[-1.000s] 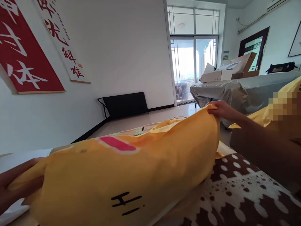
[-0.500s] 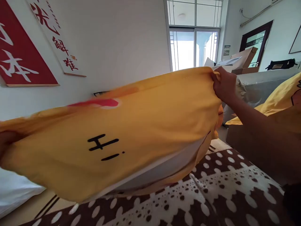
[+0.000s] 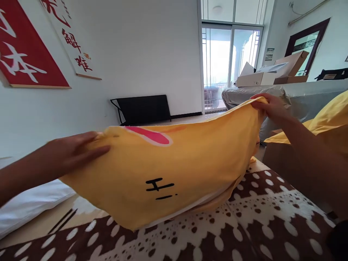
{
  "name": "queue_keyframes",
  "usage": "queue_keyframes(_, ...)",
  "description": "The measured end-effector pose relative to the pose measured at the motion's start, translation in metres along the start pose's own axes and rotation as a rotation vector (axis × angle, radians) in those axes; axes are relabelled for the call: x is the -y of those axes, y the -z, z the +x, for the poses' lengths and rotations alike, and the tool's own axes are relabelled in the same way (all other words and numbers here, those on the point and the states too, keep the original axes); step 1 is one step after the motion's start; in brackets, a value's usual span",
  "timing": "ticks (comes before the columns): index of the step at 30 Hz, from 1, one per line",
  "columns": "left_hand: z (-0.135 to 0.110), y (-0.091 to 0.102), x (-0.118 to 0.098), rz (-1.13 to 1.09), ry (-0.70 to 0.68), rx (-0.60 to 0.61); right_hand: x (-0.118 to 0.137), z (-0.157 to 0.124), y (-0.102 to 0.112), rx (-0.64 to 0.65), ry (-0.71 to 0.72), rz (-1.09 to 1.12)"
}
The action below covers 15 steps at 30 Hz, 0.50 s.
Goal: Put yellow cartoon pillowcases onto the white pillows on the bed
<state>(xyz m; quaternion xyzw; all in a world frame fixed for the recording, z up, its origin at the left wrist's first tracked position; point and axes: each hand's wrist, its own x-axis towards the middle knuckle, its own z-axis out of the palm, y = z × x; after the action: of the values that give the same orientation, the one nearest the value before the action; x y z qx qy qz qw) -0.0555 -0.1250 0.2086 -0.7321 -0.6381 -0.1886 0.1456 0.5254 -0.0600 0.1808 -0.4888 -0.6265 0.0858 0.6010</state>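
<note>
Sagging lower vs. prev.: yel. cloth point(image 3: 187, 159) in L hand point(image 3: 73, 152), R hand point(image 3: 273, 108).

Daylight enters through the glass door point(image 3: 217, 65), washing its view nearly white, while the foreground sits dimmer. The cloth point(image 3: 195, 159) lies in soft shade, its lettering sharp. Pale glints streak the plastic cover point(image 3: 241, 93). Wide-angle stretch slants the red scroll point(image 3: 29, 67); the lower right corner darkens.

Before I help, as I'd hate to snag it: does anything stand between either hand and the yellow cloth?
Nothing visible: the left hand and the right hand both grip the yellow cloth directly, near opposite ends.
</note>
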Motion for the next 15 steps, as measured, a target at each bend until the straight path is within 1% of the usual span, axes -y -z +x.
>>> queue_keyframes(1, 0.002, -0.003, -0.009, 0.001, -0.040, 0.019, -0.009, -0.003, 0.004, 0.031, -0.049, 0.129)
queue_keyframes(2, 0.004, -0.007, -0.014, 0.008, -0.103, -0.008, -0.019, -0.006, 0.005, 0.066, -0.087, 0.235)
queue_keyframes(3, 0.007, -0.011, -0.018, 0.029, -0.178, -0.079, -0.027, -0.009, 0.005, 0.089, -0.115, 0.313)
queue_keyframes(4, 0.010, -0.015, -0.020, 0.070, -0.248, -0.175, -0.032, -0.012, 0.002, 0.085, -0.137, 0.361)
queue_keyframes(6, 0.016, -0.020, -0.029, 0.186, -0.366, -0.342, -0.031, -0.018, -0.013, 0.003, -0.162, 0.387)
queue_keyframes(8, 0.020, -0.020, -0.049, 0.298, -0.459, -0.446, -0.011, -0.024, -0.041, -0.088, -0.113, 0.355)
queue_keyframes(9, 0.021, -0.019, -0.063, 0.331, -0.496, -0.480, 0.005, -0.027, -0.057, -0.113, -0.042, 0.312)
queue_keyframes(11, 0.023, -0.016, -0.095, 0.336, -0.553, -0.518, 0.043, -0.035, -0.091, -0.092, 0.168, 0.142)
queue_keyframes(12, 0.023, -0.015, -0.109, 0.302, -0.583, -0.495, 0.060, -0.039, -0.105, -0.076, 0.253, 0.045)
queue_keyframes(13, 0.023, -0.014, -0.119, 0.248, -0.604, -0.422, 0.075, -0.042, -0.115, -0.051, 0.316, -0.047)
queue_keyframes(14, 0.022, -0.015, -0.124, 0.177, -0.604, -0.311, 0.086, -0.045, -0.122, -0.034, 0.359, -0.124)
queue_keyframes(15, 0.022, -0.017, -0.122, 0.103, -0.578, -0.176, 0.091, -0.045, -0.124, -0.035, 0.379, -0.181)
